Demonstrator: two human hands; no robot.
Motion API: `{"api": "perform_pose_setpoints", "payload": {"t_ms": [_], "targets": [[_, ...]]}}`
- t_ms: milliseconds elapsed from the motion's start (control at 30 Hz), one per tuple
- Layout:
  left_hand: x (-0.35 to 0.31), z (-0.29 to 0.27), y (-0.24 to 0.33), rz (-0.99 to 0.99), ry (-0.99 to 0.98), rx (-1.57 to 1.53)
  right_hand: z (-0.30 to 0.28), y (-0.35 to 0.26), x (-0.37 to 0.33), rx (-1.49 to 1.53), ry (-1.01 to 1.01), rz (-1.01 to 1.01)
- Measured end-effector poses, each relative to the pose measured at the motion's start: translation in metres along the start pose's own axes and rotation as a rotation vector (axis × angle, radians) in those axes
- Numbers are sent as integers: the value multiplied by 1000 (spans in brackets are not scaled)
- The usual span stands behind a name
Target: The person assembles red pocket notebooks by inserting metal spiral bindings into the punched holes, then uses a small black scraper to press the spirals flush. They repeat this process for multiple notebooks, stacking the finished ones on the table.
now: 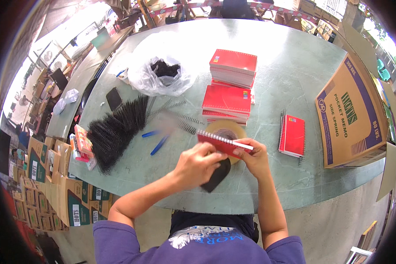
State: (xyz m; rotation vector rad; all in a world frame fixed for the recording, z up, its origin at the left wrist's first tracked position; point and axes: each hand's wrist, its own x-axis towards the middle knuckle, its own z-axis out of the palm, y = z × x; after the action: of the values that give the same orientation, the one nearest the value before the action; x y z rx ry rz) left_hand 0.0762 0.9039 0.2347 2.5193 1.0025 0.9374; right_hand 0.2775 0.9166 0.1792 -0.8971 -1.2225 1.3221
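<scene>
Above the table's near edge, a small red pocket notebook [213, 140] is held tilted, its punched edge upward. My right hand [254, 159] grips its right end between thumb and fingers. With fingers curled, my left hand [198, 164] closes on its lower left side. A dark wire coil [188, 127] runs along the notebook's top edge and sticks out past its left end. Behind the notebook lies a roll of tape [236, 127], partly covered. A flat black piece [218, 177] sits below my hands. To the left, blue-handled pliers [158, 141] lie on the table, blurred.
A large pile of black spiral coils [119, 132] covers the left. Behind it is a plastic bag [145, 79] with dark contents. Red notebook stacks [226, 97] stand behind my hands. Coiled red notebooks [292, 135] and a cardboard box [352, 114] are at right.
</scene>
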Motion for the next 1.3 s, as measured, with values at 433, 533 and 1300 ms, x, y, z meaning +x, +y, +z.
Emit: {"api": "perform_pose_setpoints", "payload": {"t_ms": [433,533,1300], "targets": [[39,-4,17,-31,164,118,-11,10,-2,-7,-40,-22],[49,-8,17,-48,369,-9,-21,19,-6,-98,-85,-51],[62,32,5,211,-94,21,-14,9,-12,-271,141,-43]]}}
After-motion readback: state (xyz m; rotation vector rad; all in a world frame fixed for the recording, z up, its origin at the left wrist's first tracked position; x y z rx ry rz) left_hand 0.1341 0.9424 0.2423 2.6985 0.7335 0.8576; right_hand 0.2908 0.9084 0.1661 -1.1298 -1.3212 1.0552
